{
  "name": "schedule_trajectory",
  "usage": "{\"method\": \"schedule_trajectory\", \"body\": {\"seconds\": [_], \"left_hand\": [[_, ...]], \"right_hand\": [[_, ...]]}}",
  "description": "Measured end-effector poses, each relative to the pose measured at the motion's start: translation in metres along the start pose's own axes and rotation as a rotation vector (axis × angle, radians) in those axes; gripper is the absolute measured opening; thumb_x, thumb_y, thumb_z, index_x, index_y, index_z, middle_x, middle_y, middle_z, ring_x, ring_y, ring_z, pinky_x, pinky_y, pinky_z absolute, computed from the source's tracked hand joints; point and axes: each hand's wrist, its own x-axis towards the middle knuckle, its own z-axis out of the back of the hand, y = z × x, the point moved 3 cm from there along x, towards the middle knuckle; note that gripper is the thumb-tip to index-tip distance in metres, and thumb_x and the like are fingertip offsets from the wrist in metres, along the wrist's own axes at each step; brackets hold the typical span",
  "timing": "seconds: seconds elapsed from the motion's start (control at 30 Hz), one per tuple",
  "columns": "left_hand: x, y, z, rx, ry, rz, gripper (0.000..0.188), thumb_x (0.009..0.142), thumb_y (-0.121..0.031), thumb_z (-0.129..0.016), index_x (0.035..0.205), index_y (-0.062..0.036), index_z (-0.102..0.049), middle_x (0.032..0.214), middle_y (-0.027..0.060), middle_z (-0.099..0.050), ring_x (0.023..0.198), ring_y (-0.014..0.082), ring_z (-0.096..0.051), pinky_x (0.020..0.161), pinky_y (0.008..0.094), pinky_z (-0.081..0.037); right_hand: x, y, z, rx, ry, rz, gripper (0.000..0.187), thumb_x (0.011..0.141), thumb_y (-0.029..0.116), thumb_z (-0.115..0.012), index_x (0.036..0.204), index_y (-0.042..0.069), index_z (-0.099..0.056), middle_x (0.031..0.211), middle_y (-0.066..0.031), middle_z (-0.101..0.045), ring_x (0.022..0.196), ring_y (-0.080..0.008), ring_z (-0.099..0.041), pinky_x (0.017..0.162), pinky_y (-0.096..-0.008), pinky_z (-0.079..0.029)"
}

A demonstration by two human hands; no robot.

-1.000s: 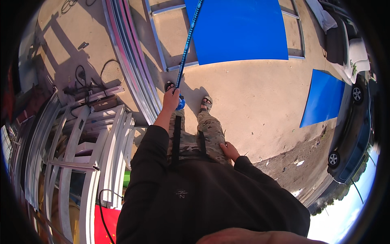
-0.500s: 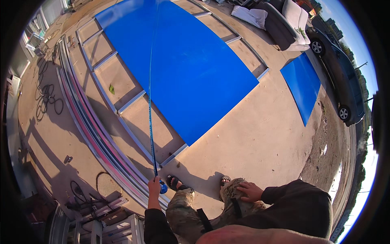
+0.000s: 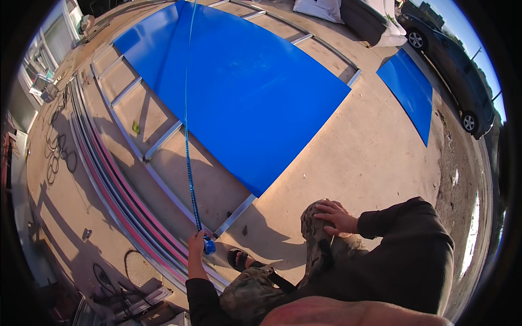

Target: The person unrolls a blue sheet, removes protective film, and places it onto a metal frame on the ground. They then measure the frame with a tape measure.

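Note:
My left hand (image 3: 196,244) is closed around a blue tape measure (image 3: 209,246), low beside the near corner of a metal frame. Its long blade (image 3: 188,157) runs out from the case, away toward the far end. Part of it passes over a large blue sheet (image 3: 244,108) lying across the metal frame (image 3: 164,140). My right hand (image 3: 336,217) rests on my bent right knee, fingers spread over the camouflage cloth and holding nothing.
Long metal and pink-edged profiles (image 3: 106,163) lie left of the frame, with a coiled cable (image 3: 54,155) beyond. A smaller blue sheet (image 3: 408,92) lies at the right, near a dark car (image 3: 451,76). A sofa (image 3: 367,24) stands at the back.
My right knee has come up higher, with the right hand still on it. The left hand and tape measure have shifted slightly left. The view has moved over the frame.

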Motion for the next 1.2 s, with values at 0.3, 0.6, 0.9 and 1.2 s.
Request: {"method": "schedule_trajectory", "body": {"seconds": [0.3,0.6,0.9,1.2], "left_hand": [[-0.003,0.003,-0.007,0.062,-0.061,-0.020,0.029,0.080,-0.024,-0.054,0.081,0.0018,-0.068,0.073,0.0103,-0.064,0.070,0.0192,-0.060,0.068,0.0300,-0.046],[-0.012,0.007,-0.002,0.193,-0.119,-0.018,0.031,0.081,-0.027,-0.055,0.081,0.0017,-0.068,0.077,0.0112,-0.064,0.073,0.0200,-0.059,0.071,0.0335,-0.046],[-0.008,0.069,0.002,0.288,-0.187,-0.066,0.037,0.080,-0.032,-0.054,0.082,0.0024,-0.068,0.072,0.0178,-0.065,0.068,0.0270,-0.064,0.065,0.0362,-0.047],[0.001,0.128,-0.021,0.326,-0.235,-0.032,0.038,0.084,-0.037,-0.051,0.088,-0.0028,-0.068,0.084,0.0214,-0.065,0.083,0.0364,-0.062,0.074,0.0412,-0.047]], "right_hand": [[0.052,-0.023,-0.031,0.041,-0.043,0.122,0.050,0.080,0.030,-0.055,0.128,0.015,-0.052,0.140,-0.0088,-0.040,0.132,-0.0303,-0.030,0.106,-0.0494,-0.026],[0.053,-0.035,-0.029,0.054,-0.055,0.160,0.047,0.081,0.028,-0.054,0.126,0.014,-0.052,0.139,-0.0089,-0.041,0.131,-0.0308,-0.032,0.105,-0.0486,-0.027],[0.044,-0.047,-0.027,0.111,-0.076,0.099,0.049,0.078,0.023,-0.056,0.125,0.010,-0.053,0.138,-0.0135,-0.042,0.131,-0.0342,-0.032,0.107,-0.0471,-0.025],[0.046,-0.037,-0.024,0.096,-0.037,0.068,0.049,0.079,0.026,-0.053,0.125,0.007,-0.053,0.139,-0.0145,-0.042,0.131,-0.0366,-0.033,0.107,-0.0444,-0.026]]}}
